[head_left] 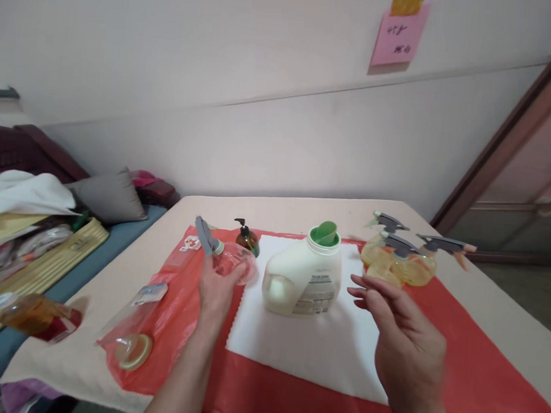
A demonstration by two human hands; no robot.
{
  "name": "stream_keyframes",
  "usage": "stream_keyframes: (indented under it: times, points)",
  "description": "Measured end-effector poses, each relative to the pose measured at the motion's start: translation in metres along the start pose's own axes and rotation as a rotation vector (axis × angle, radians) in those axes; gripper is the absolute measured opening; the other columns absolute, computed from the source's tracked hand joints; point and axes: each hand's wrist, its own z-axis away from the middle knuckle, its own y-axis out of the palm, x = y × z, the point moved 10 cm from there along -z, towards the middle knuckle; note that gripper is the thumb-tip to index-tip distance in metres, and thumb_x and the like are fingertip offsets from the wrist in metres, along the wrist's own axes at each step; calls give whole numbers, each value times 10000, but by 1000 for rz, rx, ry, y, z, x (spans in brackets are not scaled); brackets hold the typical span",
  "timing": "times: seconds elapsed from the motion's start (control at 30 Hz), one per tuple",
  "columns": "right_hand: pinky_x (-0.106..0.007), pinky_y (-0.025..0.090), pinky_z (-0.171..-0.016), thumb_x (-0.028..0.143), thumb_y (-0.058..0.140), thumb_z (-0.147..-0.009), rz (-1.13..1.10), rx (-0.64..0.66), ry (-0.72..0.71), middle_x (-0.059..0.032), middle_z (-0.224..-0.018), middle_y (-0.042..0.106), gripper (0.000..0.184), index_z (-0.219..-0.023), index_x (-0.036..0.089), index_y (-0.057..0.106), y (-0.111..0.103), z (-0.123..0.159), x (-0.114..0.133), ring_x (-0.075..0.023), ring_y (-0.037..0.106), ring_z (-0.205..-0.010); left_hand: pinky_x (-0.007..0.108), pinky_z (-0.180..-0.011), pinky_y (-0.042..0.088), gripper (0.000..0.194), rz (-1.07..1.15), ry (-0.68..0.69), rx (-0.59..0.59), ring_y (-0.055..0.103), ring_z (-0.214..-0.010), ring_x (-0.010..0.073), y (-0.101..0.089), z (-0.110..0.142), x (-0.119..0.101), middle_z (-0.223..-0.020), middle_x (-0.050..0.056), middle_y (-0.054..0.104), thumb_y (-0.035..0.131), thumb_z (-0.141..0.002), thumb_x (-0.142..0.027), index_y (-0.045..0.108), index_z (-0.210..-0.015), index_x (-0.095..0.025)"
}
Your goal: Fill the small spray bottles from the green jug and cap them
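Note:
My left hand (pixel 220 287) is wrapped round a clear spray bottle (pixel 238 262) with a grey trigger head, tilted to the left above the red sheet. Right of it stands a white detergent jug (pixel 305 281) on a white cloth (pixel 266 338), upright, its neck holding a green scoop-like piece (pixel 325 234). My right hand (pixel 401 332) hovers to the right of the jug with nothing in it, fingers stretched out and apart from the jug. Behind the left hand's bottle is a brown pump bottle (pixel 247 237) with a black pump top.
Several spray bottles (pixel 397 259) with yellowish liquid stand at the right. On the left lie a round lid (pixel 134 351), a clear plastic bag (pixel 131 309) and an amber bottle (pixel 41 317). A red sheet (pixel 464 345) covers the table; a pink note (pixel 401 33) hangs on the wall.

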Motion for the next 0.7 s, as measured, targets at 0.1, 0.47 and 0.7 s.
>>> stream_keyframes:
  times: [0.1, 0.47, 0.7]
  points:
    - [-397, 578, -799, 587, 731, -840, -58, 8, 38, -69, -1101, 776, 372, -1025, 265, 757, 0, -10, -9, -218, 720, -885, 455, -998, 544, 573, -76, -24, 15, 666, -1134, 262, 28, -20, 30, -1206, 62, 696, 853, -762, -333, 618, -1272, -221]
    - [-364, 555, -753, 558, 748, -815, -113, 3, 86, -70, -1040, 772, 349, -972, 247, 758, -6, -19, -15, -191, 694, -826, 515, -1004, 553, 446, -276, 40, 82, 628, -1205, 274, 69, -30, 88, -1389, 116, 606, 664, -966, -399, 593, -1354, -190]
    - [-367, 550, -738, 528, 730, -800, -84, 58, 109, -82, -966, 779, 349, -947, 211, 741, 6, -25, -30, -199, 704, -779, 463, -1032, 545, 675, -327, 101, 140, 634, -1245, 293, 76, -31, 84, -1390, 130, 635, 771, -871, -307, 487, -1472, -193]
